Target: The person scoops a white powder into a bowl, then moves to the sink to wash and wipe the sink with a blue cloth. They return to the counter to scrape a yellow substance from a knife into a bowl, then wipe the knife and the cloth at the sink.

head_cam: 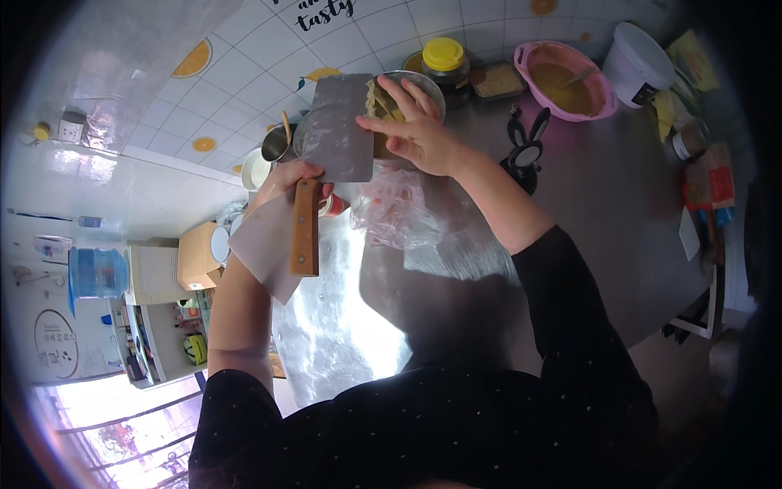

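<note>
My left hand [284,177] is shut on a cleaver, gripping it where the wooden handle [305,232] meets the broad metal blade [342,131]. The blade points away from me, and pale paste clings to its far right edge. Beneath the handle, a light flat sheet [261,241] also appears held in this hand; its material is unclear. My right hand [421,128] has its fingers spread, with one fingertip at the blade's right edge. Behind both is a metal bowl [437,91] with yellowish contents, partly hidden by the blade and fingers.
A crumpled clear plastic bag [397,211] lies on the metal table [476,318]. Along the tiled wall stand a yellow-lidded jar [446,58], a pink basin [602,101] of liquid and a white bucket [638,58]. Left are metal pots [276,143]; right, a black rabbit-shaped object [522,150].
</note>
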A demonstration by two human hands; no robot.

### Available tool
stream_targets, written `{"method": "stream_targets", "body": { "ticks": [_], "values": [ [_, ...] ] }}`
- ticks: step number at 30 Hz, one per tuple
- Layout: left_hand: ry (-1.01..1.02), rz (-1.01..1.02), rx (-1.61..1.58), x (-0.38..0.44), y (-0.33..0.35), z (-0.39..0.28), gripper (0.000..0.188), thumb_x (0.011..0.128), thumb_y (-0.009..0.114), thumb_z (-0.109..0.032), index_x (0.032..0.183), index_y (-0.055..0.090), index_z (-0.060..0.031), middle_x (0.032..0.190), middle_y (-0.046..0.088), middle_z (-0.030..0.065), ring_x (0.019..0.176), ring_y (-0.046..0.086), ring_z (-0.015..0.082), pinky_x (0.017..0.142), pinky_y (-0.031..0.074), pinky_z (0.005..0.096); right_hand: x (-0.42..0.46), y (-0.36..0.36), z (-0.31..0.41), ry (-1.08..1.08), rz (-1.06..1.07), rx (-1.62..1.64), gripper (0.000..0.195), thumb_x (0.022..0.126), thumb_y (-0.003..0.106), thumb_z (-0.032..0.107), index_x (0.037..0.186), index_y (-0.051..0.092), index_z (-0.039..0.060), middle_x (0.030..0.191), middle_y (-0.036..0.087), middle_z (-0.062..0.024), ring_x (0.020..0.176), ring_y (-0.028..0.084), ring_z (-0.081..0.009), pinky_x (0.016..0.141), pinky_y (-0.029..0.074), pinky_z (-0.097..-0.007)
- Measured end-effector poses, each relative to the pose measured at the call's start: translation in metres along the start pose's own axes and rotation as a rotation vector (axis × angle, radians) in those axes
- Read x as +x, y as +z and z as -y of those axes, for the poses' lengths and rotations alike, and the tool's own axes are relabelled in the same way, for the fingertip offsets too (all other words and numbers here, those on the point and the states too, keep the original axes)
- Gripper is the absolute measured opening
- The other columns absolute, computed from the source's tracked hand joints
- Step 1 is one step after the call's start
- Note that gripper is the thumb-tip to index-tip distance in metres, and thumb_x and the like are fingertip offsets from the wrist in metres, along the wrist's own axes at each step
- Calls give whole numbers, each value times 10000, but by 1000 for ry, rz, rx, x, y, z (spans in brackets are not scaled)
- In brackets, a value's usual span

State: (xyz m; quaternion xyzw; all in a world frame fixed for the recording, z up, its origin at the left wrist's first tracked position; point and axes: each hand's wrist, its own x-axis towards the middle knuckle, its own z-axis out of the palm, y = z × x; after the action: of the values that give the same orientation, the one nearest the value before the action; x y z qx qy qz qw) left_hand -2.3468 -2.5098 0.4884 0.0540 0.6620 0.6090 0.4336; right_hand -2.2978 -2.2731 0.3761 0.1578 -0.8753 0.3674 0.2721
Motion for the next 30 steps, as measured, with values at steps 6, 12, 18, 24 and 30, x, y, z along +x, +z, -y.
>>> {"method": "stream_targets", "body": {
  "ticks": [6,12,18,24,30],
  "values": [
    [-30,106,-39,-2,-17,3,301,789,499,-115,1013,565,75,698,598,151,590,572,187,546,454,264,13,8,-28,75,7,-89,519,896,317,664,1262,565,391,1550,145,-65,1391,124,-412,1098,113,-558],
    [-2,-13,-30,-15,-10,7,246,783,493,-134,946,560,38,676,572,118,573,532,159,535,426,253,12,13,-54,326,87,-244,425,939,394,543,1259,584,339,1548,165,-48,1389,143,-384,1104,120,-528],
    [37,-140,-79,-32,-10,17,166,799,490,-173,833,540,-19,643,513,66,553,458,138,502,353,244,28,12,-71,190,-72,-100,246,836,631,235,1071,702,227,1415,410,-64,1257,382,-307,1016,342,-441],
    [157,-112,-301,-68,-25,26,176,818,481,-151,842,543,12,608,508,85,531,446,161,532,392,282,48,-2,-65,221,-130,53,186,771,675,149,951,709,120,1181,573,-64,1138,484,-285,941,415,-406],
    [231,-319,-373,-150,-39,55,218,831,510,-231,752,537,-29,571,497,56,508,453,157,502,392,289,19,-3,-11,147,-350,-115,214,770,690,91,981,666,69,1035,628,-82,975,597,-253,837,463,-314]
  ]
}}
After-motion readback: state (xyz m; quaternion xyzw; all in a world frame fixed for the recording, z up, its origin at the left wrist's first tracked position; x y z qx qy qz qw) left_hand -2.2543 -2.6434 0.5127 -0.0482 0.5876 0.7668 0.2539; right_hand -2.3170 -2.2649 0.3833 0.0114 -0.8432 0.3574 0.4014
